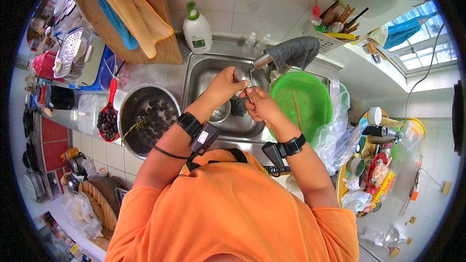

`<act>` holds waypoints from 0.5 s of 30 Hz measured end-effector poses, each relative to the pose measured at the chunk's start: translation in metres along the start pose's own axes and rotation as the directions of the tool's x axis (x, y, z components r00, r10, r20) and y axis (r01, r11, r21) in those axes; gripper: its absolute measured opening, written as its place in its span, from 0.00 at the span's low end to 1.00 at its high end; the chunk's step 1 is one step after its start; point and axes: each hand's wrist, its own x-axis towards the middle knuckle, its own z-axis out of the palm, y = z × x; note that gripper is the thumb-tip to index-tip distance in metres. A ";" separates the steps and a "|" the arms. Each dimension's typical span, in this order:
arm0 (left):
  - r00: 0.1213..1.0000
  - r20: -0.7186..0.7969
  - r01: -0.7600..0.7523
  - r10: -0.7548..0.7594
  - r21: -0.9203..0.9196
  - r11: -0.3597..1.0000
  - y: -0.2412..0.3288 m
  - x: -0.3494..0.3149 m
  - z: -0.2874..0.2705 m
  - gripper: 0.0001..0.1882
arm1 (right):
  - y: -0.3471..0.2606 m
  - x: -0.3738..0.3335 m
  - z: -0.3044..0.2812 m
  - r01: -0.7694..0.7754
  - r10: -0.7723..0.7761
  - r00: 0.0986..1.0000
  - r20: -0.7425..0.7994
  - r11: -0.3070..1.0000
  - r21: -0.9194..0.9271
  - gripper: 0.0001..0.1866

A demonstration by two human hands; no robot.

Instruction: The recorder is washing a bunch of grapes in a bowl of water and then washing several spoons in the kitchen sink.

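Note:
Under the tap point(262, 61), both my hands meet over the steel sink point(193, 75). My left hand point(224, 86) is closed, with a small shiny roundish thing point(239, 74) showing at its fingers; its kind is unclear. My right hand point(262, 105) is closed too, fingers pinched close to the left fingertips around something thin that I cannot make out. A thin streak like running water comes down from the tap beside the fingers. Below them in the sink are a small metal bowl point(221, 112), partly hidden by my left forearm, and a dark scrubber point(238, 106).
Left of the sink stands a steel basin point(127, 139) with dark grapes in water, beside a red strainer point(111, 98) holding more grapes. A green basin point(310, 98) with a thin stick is on the right. A grey cloth point(294, 51) drapes the tap; a white bottle point(197, 31) stands behind.

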 end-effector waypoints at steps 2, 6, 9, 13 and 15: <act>0.998 0.031 -0.060 0.063 -0.081 0.995 0.001 -0.006 0.004 0.08 | 0.004 0.003 -0.002 0.019 -0.019 1.000 -0.019 0.999 -0.031 0.16; 0.996 0.038 -0.081 0.084 -0.061 0.995 0.011 -0.009 0.001 0.08 | 0.000 -0.002 -0.005 0.020 -0.021 0.999 -0.046 0.999 -0.025 0.15; 0.991 0.043 0.136 -0.130 -0.239 0.962 0.021 -0.014 0.001 0.13 | 0.002 -0.007 -0.008 0.038 -0.040 0.999 -0.037 0.998 -0.050 0.15; 0.979 0.058 0.204 -0.195 -0.312 0.928 0.022 -0.015 -0.002 0.11 | 0.004 -0.010 -0.005 0.030 -0.033 0.998 -0.056 0.998 -0.049 0.15; 0.985 0.070 0.169 -0.155 -0.290 0.942 0.017 -0.015 0.000 0.09 | 0.005 -0.009 -0.005 0.028 -0.031 0.997 -0.070 0.999 -0.040 0.15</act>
